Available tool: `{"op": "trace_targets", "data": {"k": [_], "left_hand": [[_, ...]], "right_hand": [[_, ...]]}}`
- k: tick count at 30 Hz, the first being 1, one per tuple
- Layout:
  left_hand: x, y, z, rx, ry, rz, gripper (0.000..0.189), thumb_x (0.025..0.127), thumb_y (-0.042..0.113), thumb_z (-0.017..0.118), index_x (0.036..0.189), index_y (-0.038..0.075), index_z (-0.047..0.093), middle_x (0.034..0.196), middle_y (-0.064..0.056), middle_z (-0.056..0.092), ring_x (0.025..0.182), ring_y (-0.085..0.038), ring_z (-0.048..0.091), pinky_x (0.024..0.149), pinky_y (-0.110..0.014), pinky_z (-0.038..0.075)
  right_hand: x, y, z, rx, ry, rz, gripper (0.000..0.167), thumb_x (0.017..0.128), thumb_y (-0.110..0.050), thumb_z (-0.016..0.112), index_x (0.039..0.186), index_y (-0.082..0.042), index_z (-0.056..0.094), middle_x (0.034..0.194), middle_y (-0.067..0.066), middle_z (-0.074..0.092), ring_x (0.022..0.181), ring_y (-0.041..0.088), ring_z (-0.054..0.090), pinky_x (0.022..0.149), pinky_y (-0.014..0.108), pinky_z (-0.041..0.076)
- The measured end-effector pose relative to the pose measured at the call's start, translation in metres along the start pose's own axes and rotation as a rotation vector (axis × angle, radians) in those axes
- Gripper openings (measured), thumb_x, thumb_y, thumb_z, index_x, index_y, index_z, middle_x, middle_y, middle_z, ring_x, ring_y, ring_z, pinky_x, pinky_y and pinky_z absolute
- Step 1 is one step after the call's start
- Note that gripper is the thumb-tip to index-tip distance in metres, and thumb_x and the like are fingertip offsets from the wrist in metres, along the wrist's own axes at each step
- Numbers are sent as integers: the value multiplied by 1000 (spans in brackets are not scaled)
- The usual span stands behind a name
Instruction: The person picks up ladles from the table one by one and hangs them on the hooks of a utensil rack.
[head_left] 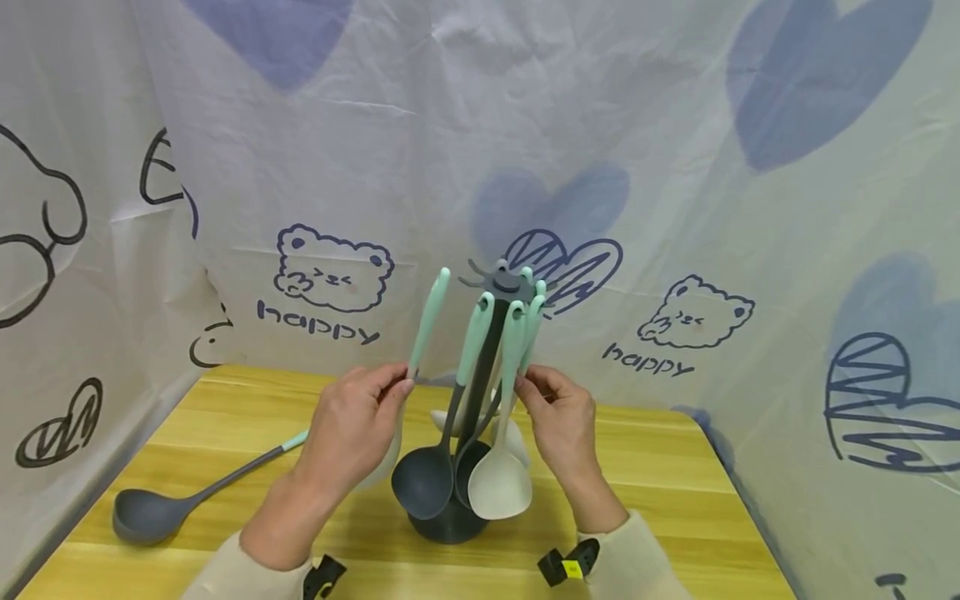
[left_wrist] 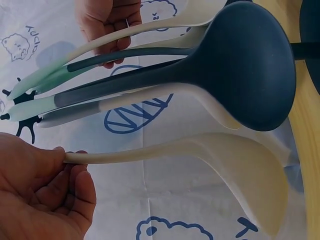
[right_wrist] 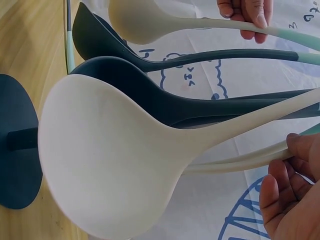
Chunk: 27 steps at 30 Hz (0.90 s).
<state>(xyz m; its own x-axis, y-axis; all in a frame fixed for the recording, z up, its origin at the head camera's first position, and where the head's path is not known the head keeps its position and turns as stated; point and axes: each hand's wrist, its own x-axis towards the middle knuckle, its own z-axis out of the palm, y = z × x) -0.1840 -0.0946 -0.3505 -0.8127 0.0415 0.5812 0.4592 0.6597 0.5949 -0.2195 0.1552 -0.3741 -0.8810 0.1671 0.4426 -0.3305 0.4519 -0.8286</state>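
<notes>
In the head view, my left hand (head_left: pixel 352 429) pinches a cream ladle (left_wrist: pixel 245 170) with a mint handle, held upright left of the utensil stand (head_left: pixel 450 527). My right hand (head_left: pixel 561 425) is at the stand's right side, thumb and fingers pinching the cream shaft (right_wrist: pixel 240 162) of a mint-handled utensil. That utensil's head is mostly hidden behind the front cream ladle (head_left: pixel 501 485). A dark grey ladle (head_left: pixel 423 482) hangs beside it at the front. More utensils hang from the hooked top (head_left: pixel 504 285), partly hidden.
Another dark grey ladle (head_left: pixel 150 515) with a mint handle end lies on the wooden table (head_left: pixel 637 492) at the left. A white cloth (head_left: pixel 420 200) printed with hearts and bears hangs behind the table and along both sides.
</notes>
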Motion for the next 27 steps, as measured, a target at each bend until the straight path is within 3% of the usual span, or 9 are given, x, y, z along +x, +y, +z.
{"op": "trace_targets", "data": {"k": [27], "left_hand": [[12,0,4,47,-13,4,21,103,12,69,120,4,79,97,-7,80,82,-23,63,67,-34,51]], "right_hand": [[-1,2,1,39,4,1,14,100,-15,75,109,-9,82,98,9,80,82,13,69,73,19,56]]}}
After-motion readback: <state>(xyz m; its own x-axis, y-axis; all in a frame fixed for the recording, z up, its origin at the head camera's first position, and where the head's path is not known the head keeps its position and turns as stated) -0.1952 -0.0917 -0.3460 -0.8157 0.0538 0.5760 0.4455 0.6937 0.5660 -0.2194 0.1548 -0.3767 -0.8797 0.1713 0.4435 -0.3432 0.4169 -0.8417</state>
